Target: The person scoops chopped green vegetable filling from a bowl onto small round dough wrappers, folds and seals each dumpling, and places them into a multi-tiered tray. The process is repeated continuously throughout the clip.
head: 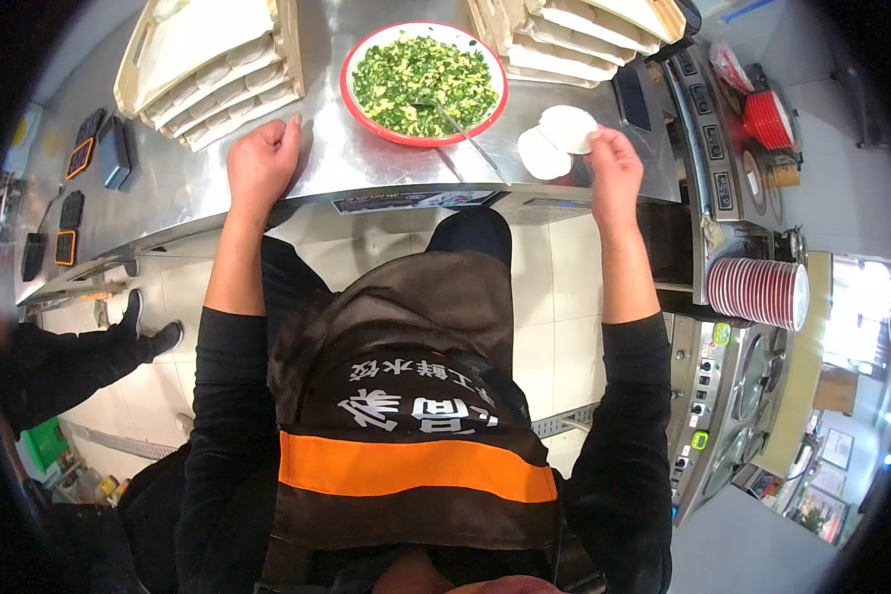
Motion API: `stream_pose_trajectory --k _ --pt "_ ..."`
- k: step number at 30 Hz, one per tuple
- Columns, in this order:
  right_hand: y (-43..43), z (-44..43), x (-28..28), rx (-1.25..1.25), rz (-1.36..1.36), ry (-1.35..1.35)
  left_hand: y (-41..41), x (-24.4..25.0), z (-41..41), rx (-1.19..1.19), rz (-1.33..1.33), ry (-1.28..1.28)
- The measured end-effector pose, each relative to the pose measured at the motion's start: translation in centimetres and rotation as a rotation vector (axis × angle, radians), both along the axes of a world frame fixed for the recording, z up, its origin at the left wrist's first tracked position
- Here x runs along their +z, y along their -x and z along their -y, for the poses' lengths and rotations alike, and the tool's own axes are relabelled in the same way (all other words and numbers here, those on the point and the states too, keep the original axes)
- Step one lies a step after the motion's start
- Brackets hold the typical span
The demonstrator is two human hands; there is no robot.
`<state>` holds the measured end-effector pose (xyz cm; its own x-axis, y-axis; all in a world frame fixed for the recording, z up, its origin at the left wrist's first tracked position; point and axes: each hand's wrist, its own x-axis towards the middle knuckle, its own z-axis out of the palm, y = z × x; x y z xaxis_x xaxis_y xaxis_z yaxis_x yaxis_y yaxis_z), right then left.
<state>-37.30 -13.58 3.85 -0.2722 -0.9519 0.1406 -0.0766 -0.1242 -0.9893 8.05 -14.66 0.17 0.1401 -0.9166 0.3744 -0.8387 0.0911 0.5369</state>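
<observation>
My right hand (pixel 615 172) pinches the edge of a round white dough wrapper (pixel 568 128) between thumb and fingers. Below and left of it a second dough wrapper (pixel 543 154) lies on the steel counter, partly overlapped by the first. My left hand (pixel 264 162) is curled at the counter's front, right by the left stack of trays, and its palm is hidden; I see nothing in it. Between my hands stands a white bowl with a red rim (pixel 348 104), full of chopped greens with yellow bits (pixel 423 78). A thin metal utensil (pixel 475 143) leans out of the bowl over its front rim.
Stacked wooden trays with cloths (pixel 215 93) stand left of the bowl, others (pixel 572 44) right of it. A dark flat object (pixel 630 99) lies at the right. Stacked red-and-white plates (pixel 759 292) stand beyond the counter's right end. Another person's legs (pixel 82 360) are at the left.
</observation>
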Motion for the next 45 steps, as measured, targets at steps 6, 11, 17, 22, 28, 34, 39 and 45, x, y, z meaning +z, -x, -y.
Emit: stream_pose_trajectory --k 6,11,17,22,28,34,39,45 --pt "-2.6 -0.9 6.0 0.098 0.499 -0.100 -0.1 -0.3 -1.2 -0.064 -0.547 -0.071" --pt "-8.8 -4.0 7.7 0.338 0.217 -0.151 4.5 5.3 -7.5 -0.499 -1.002 -0.287" --pt "-18.3 -7.6 8.2 0.580 -0.005 -0.149 6.5 7.9 -10.1 -0.683 -1.209 -0.552" --pt "-19.8 -6.9 6.0 0.617 -0.140 -0.170 5.8 6.0 -11.3 -0.451 -1.251 -0.601" --pt "-19.6 -6.8 6.1 0.474 -0.556 0.244 6.2 4.9 -11.4 -0.369 -1.442 -0.588" --pt "-19.9 -7.4 5.4 0.691 -0.946 0.715 5.2 3.1 -11.2 -0.562 -1.969 -0.608" --pt "-15.7 -6.2 6.4 0.294 -1.124 0.707 5.6 4.0 -11.7 -0.444 -1.815 -0.517" --pt "-12.6 -6.3 5.1 0.189 -1.450 0.302 6.0 3.8 -11.6 -0.428 -1.713 -0.478"
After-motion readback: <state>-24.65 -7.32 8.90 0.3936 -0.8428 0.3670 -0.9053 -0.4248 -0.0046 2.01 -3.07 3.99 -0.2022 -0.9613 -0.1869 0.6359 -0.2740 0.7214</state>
